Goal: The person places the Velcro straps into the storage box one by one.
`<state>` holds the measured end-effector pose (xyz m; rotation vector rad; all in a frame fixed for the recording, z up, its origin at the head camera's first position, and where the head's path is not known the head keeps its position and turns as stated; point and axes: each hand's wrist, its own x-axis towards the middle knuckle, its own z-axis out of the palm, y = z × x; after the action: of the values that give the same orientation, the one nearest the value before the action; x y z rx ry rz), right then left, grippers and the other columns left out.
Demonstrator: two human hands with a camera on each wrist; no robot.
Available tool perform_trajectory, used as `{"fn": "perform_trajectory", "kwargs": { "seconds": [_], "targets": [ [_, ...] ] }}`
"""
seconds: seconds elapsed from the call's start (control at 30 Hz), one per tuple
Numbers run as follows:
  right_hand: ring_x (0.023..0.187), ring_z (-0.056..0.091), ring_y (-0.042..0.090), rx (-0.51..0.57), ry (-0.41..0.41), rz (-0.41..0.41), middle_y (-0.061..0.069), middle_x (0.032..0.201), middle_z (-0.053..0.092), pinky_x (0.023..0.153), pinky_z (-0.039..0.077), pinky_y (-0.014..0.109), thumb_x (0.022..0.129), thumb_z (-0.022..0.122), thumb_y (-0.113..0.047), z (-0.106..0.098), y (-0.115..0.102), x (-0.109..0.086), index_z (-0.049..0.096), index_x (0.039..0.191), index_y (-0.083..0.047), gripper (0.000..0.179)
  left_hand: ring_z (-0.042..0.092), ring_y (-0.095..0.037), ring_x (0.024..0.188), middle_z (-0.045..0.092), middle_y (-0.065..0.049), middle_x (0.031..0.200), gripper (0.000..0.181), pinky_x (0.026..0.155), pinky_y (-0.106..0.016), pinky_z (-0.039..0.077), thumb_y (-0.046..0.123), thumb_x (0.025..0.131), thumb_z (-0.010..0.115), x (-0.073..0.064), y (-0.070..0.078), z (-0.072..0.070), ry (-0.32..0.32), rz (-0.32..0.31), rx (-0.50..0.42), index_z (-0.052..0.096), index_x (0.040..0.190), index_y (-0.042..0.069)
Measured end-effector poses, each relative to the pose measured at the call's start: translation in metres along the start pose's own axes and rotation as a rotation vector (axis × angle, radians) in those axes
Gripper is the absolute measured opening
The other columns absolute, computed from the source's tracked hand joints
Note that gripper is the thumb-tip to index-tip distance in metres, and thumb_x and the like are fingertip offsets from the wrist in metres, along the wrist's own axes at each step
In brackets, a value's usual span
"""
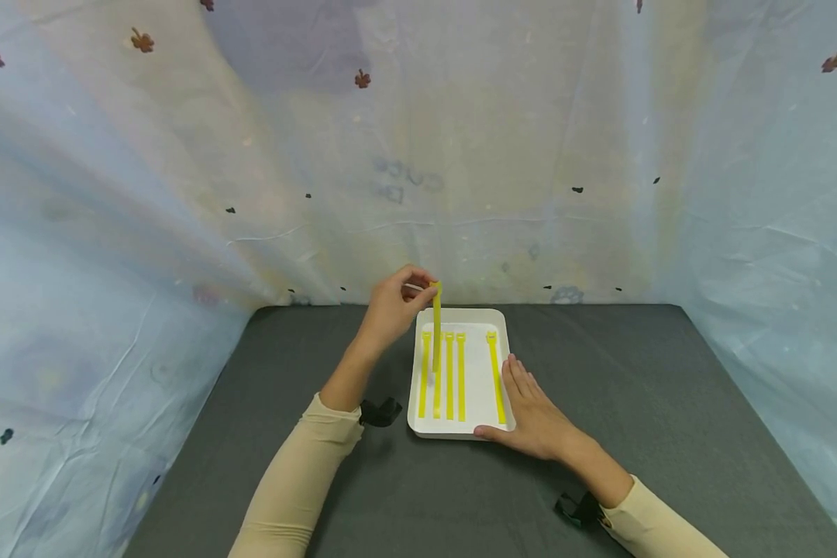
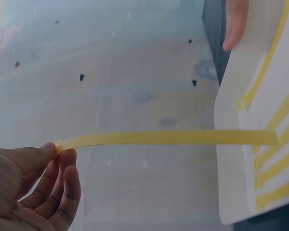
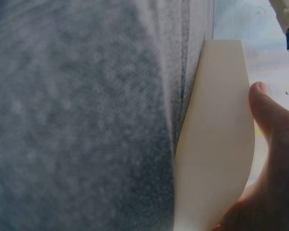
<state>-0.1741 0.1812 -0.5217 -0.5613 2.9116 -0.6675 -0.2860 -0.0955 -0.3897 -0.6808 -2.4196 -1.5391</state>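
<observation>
My left hand (image 1: 392,306) pinches a yellow cable strap (image 1: 436,329) by its upper end, between thumb and fingers. The strap hangs down over a white tray (image 1: 463,317); in the left wrist view it is a long flat band (image 2: 168,137) with a slight bend by the fingers. Several more yellow straps (image 1: 461,380) lie lengthwise in the tray, their wider heads at the far end. One strap (image 1: 496,380) lies apart from the others, on the right. My right hand (image 1: 537,415) rests against the tray's right side, fingers straight and thumb at the near rim.
The tray stands on a dark grey cloth-covered table (image 1: 628,387). Pale patterned sheeting (image 1: 460,155) hangs behind the table and along both sides. A black wrist device (image 1: 380,412) is on the left forearm, another (image 1: 577,509) on the right.
</observation>
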Motion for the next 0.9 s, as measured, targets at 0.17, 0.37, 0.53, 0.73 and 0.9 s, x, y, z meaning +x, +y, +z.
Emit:
{"fn": "perform_trajectory", "kwargs": {
  "seconds": [0.17,0.37,0.53,0.73,0.9],
  "targets": [
    [0.166,0.001,0.038,-0.005,-0.01,0.006,0.022,0.179,-0.004,0.133,0.013,0.058,0.089,0.064,-0.084,-0.001,0.0,0.0,0.004,0.169,0.005,0.135,0.075,-0.018,0.087,0.074,-0.006,0.106,0.016,0.079,-0.039,0.065,0.016,0.104,0.074,-0.002,0.003,0.015,-0.041,0.012,-0.041,0.073,0.119,0.01],
    [0.166,0.002,0.041,0.016,-0.006,0.006,0.024,0.179,-0.003,0.132,0.013,0.06,0.089,0.066,-0.082,-0.003,-0.002,-0.002,0.006,0.169,0.007,0.134,0.076,-0.024,0.092,0.074,-0.007,0.108,0.017,0.081,-0.038,0.065,0.017,0.105,0.074,-0.007,0.004,0.031,-0.084,-0.003,-0.085,0.071,0.12,0.01],
    [0.166,0.002,0.04,0.008,-0.006,0.012,0.023,0.179,-0.003,0.133,0.013,0.059,0.089,0.065,-0.083,-0.003,-0.003,-0.003,0.006,0.169,0.006,0.134,0.077,-0.026,0.092,0.074,-0.009,0.108,0.017,0.083,-0.046,0.065,0.016,0.105,0.073,-0.008,0.002,0.042,-0.11,-0.013,-0.125,0.071,0.121,0.009],
    [0.166,0.003,0.04,0.004,0.001,0.01,0.022,0.179,-0.003,0.133,0.014,0.059,0.089,0.065,-0.083,-0.001,-0.001,-0.001,0.005,0.169,0.005,0.134,0.077,-0.018,0.085,0.075,-0.01,0.105,0.017,0.083,-0.056,0.064,0.013,0.104,0.074,-0.006,-0.003,0.053,-0.125,-0.015,-0.161,0.071,0.119,0.007],
    [0.166,0.002,0.037,-0.002,0.0,0.004,0.021,0.179,-0.004,0.133,0.014,0.057,0.089,0.063,-0.085,0.002,0.003,0.001,0.004,0.17,0.004,0.133,0.077,-0.017,0.084,0.074,-0.01,0.105,0.017,0.081,-0.05,0.066,0.014,0.104,0.074,-0.002,-0.012,0.06,-0.13,-0.045,-0.184,0.071,0.119,0.007]
  ]
}}
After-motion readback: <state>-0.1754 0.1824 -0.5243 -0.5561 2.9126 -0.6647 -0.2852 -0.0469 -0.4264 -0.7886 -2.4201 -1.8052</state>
